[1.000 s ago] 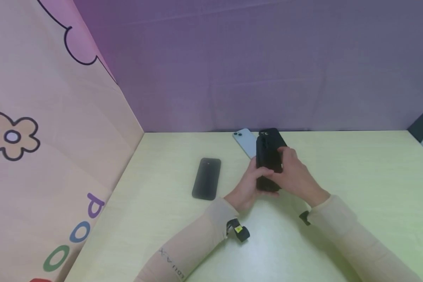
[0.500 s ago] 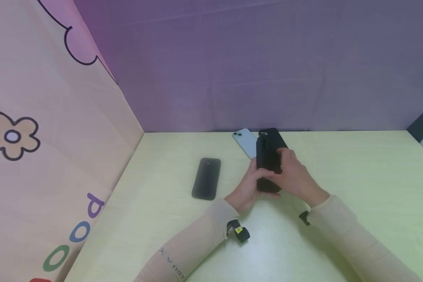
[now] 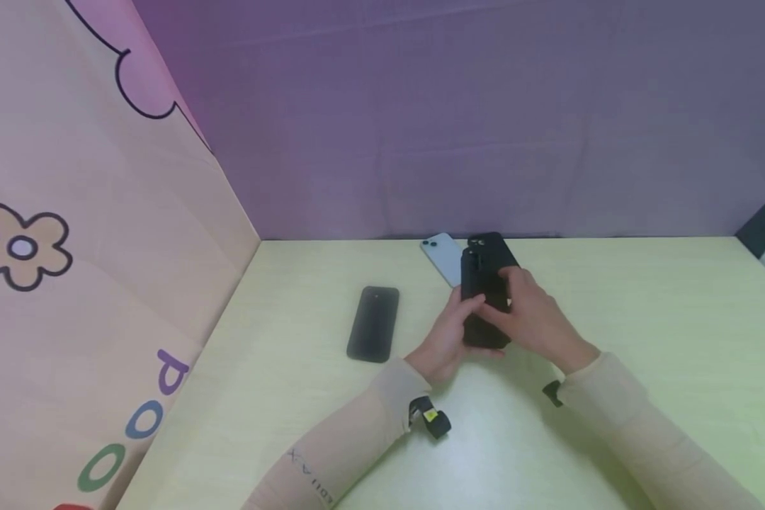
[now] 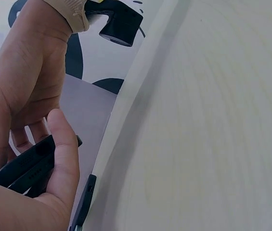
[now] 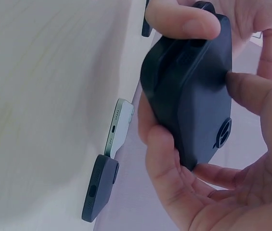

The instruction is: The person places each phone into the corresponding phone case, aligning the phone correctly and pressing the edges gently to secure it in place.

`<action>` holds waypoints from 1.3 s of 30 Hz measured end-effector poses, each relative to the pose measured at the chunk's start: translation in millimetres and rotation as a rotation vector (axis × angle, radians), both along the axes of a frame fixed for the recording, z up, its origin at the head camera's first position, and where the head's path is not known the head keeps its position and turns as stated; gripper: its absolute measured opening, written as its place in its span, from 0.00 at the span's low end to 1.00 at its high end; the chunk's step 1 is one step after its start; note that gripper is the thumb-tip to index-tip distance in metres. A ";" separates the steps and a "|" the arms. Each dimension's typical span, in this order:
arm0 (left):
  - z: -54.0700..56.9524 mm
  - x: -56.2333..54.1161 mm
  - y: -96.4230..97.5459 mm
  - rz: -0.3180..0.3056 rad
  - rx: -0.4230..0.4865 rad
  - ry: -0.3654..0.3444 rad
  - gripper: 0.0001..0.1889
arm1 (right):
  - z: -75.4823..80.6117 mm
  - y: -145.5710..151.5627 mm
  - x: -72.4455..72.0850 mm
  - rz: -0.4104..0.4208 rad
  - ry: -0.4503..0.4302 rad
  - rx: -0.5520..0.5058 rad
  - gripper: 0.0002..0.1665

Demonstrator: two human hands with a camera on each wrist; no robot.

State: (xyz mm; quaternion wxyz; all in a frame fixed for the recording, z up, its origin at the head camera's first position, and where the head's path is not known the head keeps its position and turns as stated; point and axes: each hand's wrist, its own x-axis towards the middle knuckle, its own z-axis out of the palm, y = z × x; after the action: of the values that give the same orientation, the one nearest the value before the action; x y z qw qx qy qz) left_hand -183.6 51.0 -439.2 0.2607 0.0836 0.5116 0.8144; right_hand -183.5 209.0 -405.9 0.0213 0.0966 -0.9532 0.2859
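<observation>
Both hands grip a black phone in a black case above the table. My left hand holds it from the left and below, thumb across its near part. My right hand pinches its right side and edge. In the right wrist view, two black layers lie face to face, the outer one a case with a round ring, and right fingers curl round its end. The left wrist view shows a narrow gap between the dark layers. Fingers hide much of the edges.
A dark phone lies on the table to the left. Behind the hands lie a light blue phone and another black phone, partly hidden. A purple cloth wall stands at the back, a printed one at the left.
The held phone's far end has tilted slightly to the left. My left thumb has slid a little up and leftward on it. The other phones have not moved.
</observation>
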 end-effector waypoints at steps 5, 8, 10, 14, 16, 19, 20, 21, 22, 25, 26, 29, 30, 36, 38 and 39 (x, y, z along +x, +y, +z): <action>-2.5 -0.4 -0.5 0.017 -0.018 -0.003 0.19 | -0.8 0.6 -1.1 0.010 0.035 -0.029 0.46; -3.5 -0.8 -1.1 0.027 -0.023 0.007 0.17 | 0.2 0.5 -1.9 0.010 0.045 -0.047 0.41; -4.4 -1.0 -1.0 0.042 -0.025 0.008 0.16 | 1.2 0.4 -2.3 0.007 0.051 -0.054 0.39; -6.3 -1.2 -0.3 0.072 -0.033 0.006 0.15 | 2.8 0.0 -1.5 0.002 0.066 -0.060 0.35; -7.8 -1.8 -0.4 0.075 -0.036 0.010 0.15 | 2.9 -0.1 -0.9 0.000 0.072 -0.062 0.34; -8.2 -2.1 -1.2 0.067 -0.041 0.022 0.16 | 3.1 -0.1 -1.2 -0.002 0.074 -0.066 0.34; -8.1 -2.2 -1.5 0.064 -0.040 0.025 0.16 | 3.1 0.1 -1.4 -0.001 0.078 -0.065 0.34; -8.0 -2.3 -1.6 0.061 -0.039 0.026 0.16 | 3.3 0.1 -1.6 -0.002 0.081 -0.065 0.34; -7.7 -2.3 -1.8 0.061 -0.039 0.025 0.16 | 3.5 0.2 -1.7 -0.003 0.087 -0.063 0.33; -6.8 -2.2 -1.8 0.064 -0.035 0.022 0.17 | 4.5 0.6 -2.2 -0.003 0.104 -0.054 0.32; -6.5 -2.0 -1.8 0.066 -0.034 0.021 0.17 | 4.7 0.7 -2.3 -0.004 0.110 -0.051 0.32; -5.0 -1.2 -1.7 0.066 -0.037 0.019 0.17 | 5.2 1.4 -3.0 -0.011 0.119 -0.044 0.31; -4.6 -1.0 -1.7 0.066 -0.039 0.019 0.17 | 5.4 1.8 -3.1 -0.014 0.122 -0.043 0.31; -1.6 1.5 -1.9 0.056 -0.048 0.028 0.16 | 5.5 4.0 -3.8 -0.015 0.147 -0.030 0.34; -1.1 2.3 -1.9 0.052 -0.046 0.035 0.17 | 5.7 4.8 -4.2 -0.014 0.152 -0.025 0.35; -1.3 2.5 -1.7 0.051 -0.042 0.038 0.17 | 5.8 5.2 -4.3 -0.014 0.152 -0.024 0.35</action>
State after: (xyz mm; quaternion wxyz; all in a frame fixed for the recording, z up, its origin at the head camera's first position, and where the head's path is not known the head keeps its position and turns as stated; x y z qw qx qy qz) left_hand -181.1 49.3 -440.5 0.2317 0.0804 0.5356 0.8081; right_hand -187.8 214.2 -400.1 0.0968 0.1112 -0.9460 0.2887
